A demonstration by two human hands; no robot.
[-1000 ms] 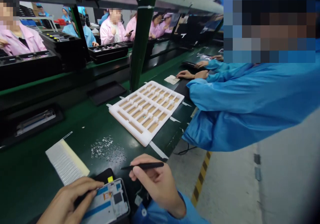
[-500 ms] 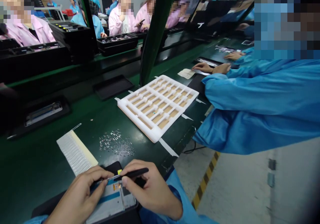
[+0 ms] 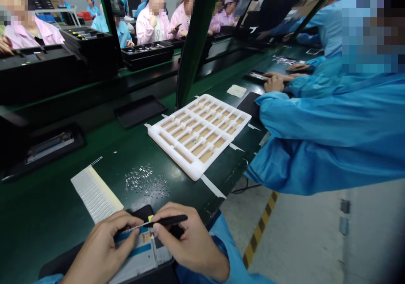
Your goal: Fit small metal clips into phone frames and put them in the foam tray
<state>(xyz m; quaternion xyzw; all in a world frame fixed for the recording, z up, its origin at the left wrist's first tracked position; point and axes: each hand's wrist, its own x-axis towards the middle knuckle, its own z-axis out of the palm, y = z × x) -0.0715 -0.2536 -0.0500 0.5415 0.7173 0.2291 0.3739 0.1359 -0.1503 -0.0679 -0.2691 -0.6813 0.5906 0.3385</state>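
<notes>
A smartphone (image 3: 141,250) lies face down with its back open, showing blue and white inner parts and a yellow tag. My left hand (image 3: 101,250) grips its near edge, and my right hand (image 3: 190,242) holds black tweezers (image 3: 169,220) just above it. The tweezers' thin tip reaches toward my left fingers, over the phone. Beyond the hands lie a scatter of tiny metal pieces (image 3: 147,182) and a white ribbed sheet (image 3: 95,193). A white foam tray (image 3: 199,134) with several slots stands farther ahead.
The dark green bench (image 3: 104,157) runs ahead, with a green post (image 3: 196,43) and black trays along its far side. A co-worker's blue sleeves and hands (image 3: 276,81) reach over the bench on the right. The floor, with a yellow-black stripe (image 3: 261,229), lies beyond its edge.
My right hand has moved left over the phone, bringing the tweezers tip to my left fingers. My view has shifted slightly. The co-worker's hands have moved farther along the bench.
</notes>
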